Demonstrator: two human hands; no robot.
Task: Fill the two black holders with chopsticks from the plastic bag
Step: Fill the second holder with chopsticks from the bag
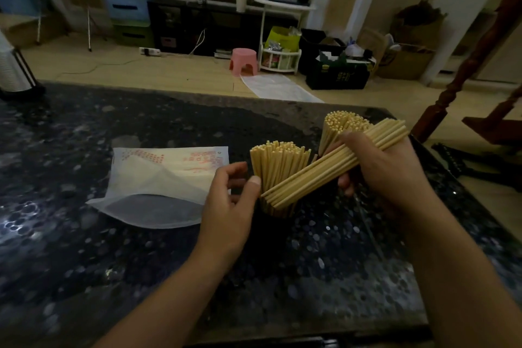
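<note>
Loading near done: a chopstick bundle (pixel 336 164) is gripped slantwise by the right hand (pixel 381 167) over two nearly hidden, packed holders, left hand (pixel 231 195) loosely curled at its tip, bag (pixel 158 186) flat on desk (pixel 84 248); upending into a holder is judged next.

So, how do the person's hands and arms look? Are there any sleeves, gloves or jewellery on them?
Both hands, the left hand and the right hand, are bare: no gloves and no rings visible on the fingers. Both forearms are uncovered as far as the picture's edge, with no sleeve, watch or bracelet in view.
</note>
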